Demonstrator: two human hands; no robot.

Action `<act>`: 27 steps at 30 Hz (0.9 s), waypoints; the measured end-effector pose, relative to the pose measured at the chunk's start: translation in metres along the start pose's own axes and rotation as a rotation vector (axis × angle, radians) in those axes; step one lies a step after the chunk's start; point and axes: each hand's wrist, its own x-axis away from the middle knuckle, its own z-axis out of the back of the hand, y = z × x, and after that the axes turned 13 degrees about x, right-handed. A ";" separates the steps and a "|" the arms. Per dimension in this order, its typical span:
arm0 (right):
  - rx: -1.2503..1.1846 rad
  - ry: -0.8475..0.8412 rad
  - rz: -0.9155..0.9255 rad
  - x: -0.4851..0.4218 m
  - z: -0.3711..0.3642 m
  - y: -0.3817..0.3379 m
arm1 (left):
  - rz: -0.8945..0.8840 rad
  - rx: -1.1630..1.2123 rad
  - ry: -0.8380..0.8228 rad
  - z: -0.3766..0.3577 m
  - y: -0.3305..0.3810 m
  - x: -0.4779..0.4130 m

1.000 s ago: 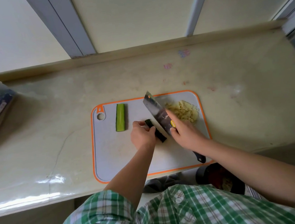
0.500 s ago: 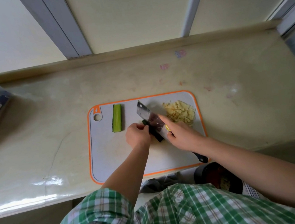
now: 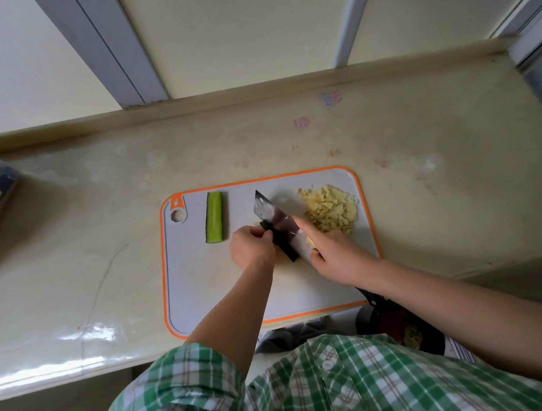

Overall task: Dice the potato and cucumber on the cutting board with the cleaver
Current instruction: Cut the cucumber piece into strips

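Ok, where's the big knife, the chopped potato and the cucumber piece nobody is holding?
cleaver (image 3: 271, 216): head view, the flat of the shiny blade.
diced potato (image 3: 329, 212): head view, the middle of the pile.
loose cucumber piece (image 3: 214, 217): head view, the middle of its pale cut face.

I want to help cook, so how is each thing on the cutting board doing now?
potato: diced, piled far right.
spare cucumber piece: lying untouched at the left.
held cucumber piece: under the blade, not diced yet.
cleaver: blade resting on the held cucumber piece.
left hand: holds the held cucumber piece.
right hand: grips the cleaver.
cutting board: flat on the counter.
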 end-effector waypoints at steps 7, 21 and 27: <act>0.001 -0.012 -0.006 0.008 -0.012 0.006 | 0.026 0.040 0.002 -0.001 0.000 0.000; -0.103 0.049 -0.044 -0.012 -0.029 -0.008 | 0.033 0.007 -0.043 0.004 0.003 -0.004; -0.139 0.084 -0.026 -0.014 -0.023 -0.004 | 0.079 0.084 -0.069 0.008 0.002 -0.002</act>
